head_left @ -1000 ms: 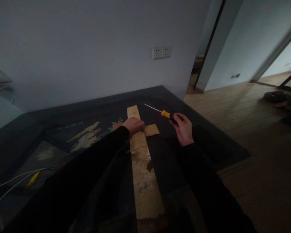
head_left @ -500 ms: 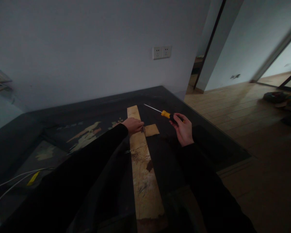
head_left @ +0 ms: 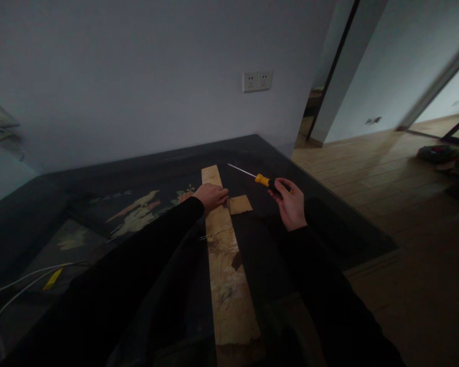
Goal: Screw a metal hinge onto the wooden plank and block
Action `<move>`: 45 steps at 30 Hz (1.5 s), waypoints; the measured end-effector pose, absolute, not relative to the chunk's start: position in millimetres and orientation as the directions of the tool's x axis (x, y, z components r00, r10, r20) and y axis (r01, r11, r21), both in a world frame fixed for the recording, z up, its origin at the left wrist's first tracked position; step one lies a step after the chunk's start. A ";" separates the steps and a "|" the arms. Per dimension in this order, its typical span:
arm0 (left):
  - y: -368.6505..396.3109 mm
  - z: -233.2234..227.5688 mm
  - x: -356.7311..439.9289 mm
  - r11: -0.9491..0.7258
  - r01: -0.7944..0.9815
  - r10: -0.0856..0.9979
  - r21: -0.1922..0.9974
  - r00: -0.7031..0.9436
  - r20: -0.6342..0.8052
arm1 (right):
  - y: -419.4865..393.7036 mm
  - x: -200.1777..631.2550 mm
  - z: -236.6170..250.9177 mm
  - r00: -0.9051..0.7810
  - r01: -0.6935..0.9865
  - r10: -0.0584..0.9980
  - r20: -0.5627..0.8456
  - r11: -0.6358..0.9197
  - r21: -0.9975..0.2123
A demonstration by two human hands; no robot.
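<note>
A long wooden board (head_left: pixel 227 285), stained and scuffed, lies lengthwise in front of me on the dark table (head_left: pixel 275 265). Over its far part rests my left hand (head_left: pixel 211 196), fingers drawn together in a pinch at the board's right edge; a tiny thin thing shows under the fingertips, too small to name. Just right of the fingers is a small square piece of wood (head_left: pixel 240 204). My right hand (head_left: pixel 291 206) is closed round the yellow-and-black handle of a screwdriver (head_left: pixel 262 179), held above the table. Its thin metal shaft points left and away from me, apart from the board.
Two wall sockets (head_left: pixel 257 81) are on the wall behind the table. At the left lie white cables (head_left: pixel 30 278) and a yellow strip (head_left: pixel 53 279). The tabletop carries a painted bird-and-flower pattern (head_left: pixel 135 216). Wooden floor (head_left: pixel 352 168) stretches beyond the table's right edge.
The view has shifted very slightly. Both hands, the screwdriver and the board keep nearly the same places; the left fingers have moved only a little.
</note>
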State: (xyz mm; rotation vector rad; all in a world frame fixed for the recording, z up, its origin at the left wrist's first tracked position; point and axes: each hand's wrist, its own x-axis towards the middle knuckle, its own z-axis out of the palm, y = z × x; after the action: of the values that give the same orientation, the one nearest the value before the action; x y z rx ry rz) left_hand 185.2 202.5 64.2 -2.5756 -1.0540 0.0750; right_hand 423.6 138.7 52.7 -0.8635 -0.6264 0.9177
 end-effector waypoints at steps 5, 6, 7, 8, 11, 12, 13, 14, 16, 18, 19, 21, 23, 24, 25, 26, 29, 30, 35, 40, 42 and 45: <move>200.8 69.2 189.0 -0.712 0.596 0.632 -0.371 0.774 0.031 | 137.0 422.8 55.0 0.481 -0.436 0.873 0.084 0.321 -0.841; 201.7 70.3 188.8 -0.720 0.584 0.623 -0.375 0.782 0.019 | 136.7 422.7 55.3 0.484 -0.439 0.871 0.079 0.320 -0.840; 203.0 71.1 188.1 -0.728 0.572 0.615 -0.378 0.789 0.009 | 136.5 422.7 55.4 0.486 -0.439 0.870 0.077 0.320 -0.840; 204.5 71.7 186.9 -0.735 0.561 0.606 -0.380 0.795 0.001 | 136.4 422.7 55.4 0.486 -0.436 0.871 0.080 0.320 -0.841; 208.4 71.2 181.4 -0.758 0.533 0.580 -0.375 0.814 -0.017 | 136.6 422.9 54.7 0.476 -0.417 0.874 0.096 0.320 -0.851; 209.4 70.3 179.7 -0.764 0.532 0.576 -0.365 0.817 -0.016 | 136.6 423.0 54.4 0.475 -0.411 0.874 0.100 0.321 -0.853; 210.2 69.1 178.3 -0.767 0.537 0.577 -0.352 0.816 -0.014 | 136.7 423.2 54.1 0.474 -0.407 0.874 0.104 0.322 -0.855; 210.7 67.9 177.3 -0.767 0.545 0.582 -0.337 0.813 -0.010 | 136.7 423.3 53.9 0.474 -0.404 0.874 0.106 0.323 -0.856; 211.2 65.5 176.8 -0.759 0.570 0.601 -0.314 0.799 -0.002 | 136.6 423.6 53.8 0.472 -0.406 0.875 0.105 0.322 -0.855; 211.2 64.0 177.6 -0.746 0.591 0.621 -0.305 0.784 0.000 | 136.5 423.8 54.0 0.469 -0.414 0.877 0.102 0.320 -0.852; 211.1 63.7 178.4 -0.741 0.601 0.630 -0.301 0.777 0.001 | 136.6 423.7 54.1 0.469 -0.417 0.878 0.100 0.320 -0.851; 210.5 63.8 180.3 -0.727 0.622 0.650 -0.289 0.760 0.002 | 136.7 423.3 54.5 0.472 -0.422 0.876 0.098 0.322 -0.847; 209.8 64.2 182.1 -0.711 0.647 0.672 -0.276 0.741 0.006 | 136.9 422.8 54.7 0.480 -0.424 0.872 0.095 0.326 -0.845; 209.5 64.4 182.9 -0.701 0.660 0.684 -0.269 0.730 0.009 | 137.0 422.5 54.7 0.486 -0.423 0.869 0.095 0.329 -0.844; 209.3 64.5 183.5 -0.690 0.674 0.696 -0.263 0.718 0.013 | 137.2 422.3 54.7 0.491 -0.421 0.866 0.096 0.332 -0.844; 209.4 64.5 183.9 -0.679 0.688 0.708 -0.256 0.706 0.018 | 137.3 422.2 54.6 0.493 -0.417 0.864 0.099 0.335 -0.845; 210.4 64.5 183.9 -0.646 0.725 0.741 -0.238 0.671 0.035 | 137.7 422.4 54.2 0.491 -0.403 0.864 0.107 0.334 -0.852; 210.8 64.6 183.6 -0.637 0.735 0.749 -0.233 0.661 0.041 | 137.8 422.6 54.0 0.488 -0.400 0.866 0.109 0.333 -0.854; 210.4 66.0 182.6 -0.602 0.768 0.776 -0.219 0.627 0.067 | 137.8 423.3 54.0 0.486 -0.402 0.867 0.107 0.331 -0.854; 205.2 66.0 184.7 -0.602 0.770 0.772 -0.214 0.629 0.092 | 137.2 422.8 54.5 0.483 -0.414 0.870 0.100 0.327 -0.850; 203.5 65.7 185.0 -0.612 0.762 0.764 -0.212 0.639 0.094 | 136.9 422.7 54.6 0.482 -0.417 0.871 0.099 0.327 -0.848; 202.1 65.9 183.6 -0.639 0.742 0.744 -0.204 0.663 0.080 | 136.6 422.6 54.7 0.479 -0.411 0.871 0.104 0.327 -0.851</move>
State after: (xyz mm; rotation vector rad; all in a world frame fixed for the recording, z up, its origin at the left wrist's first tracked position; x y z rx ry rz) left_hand 183.6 202.1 65.9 -2.6601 -1.2057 0.0167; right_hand 422.6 136.6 54.7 -0.8687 -0.6279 0.9155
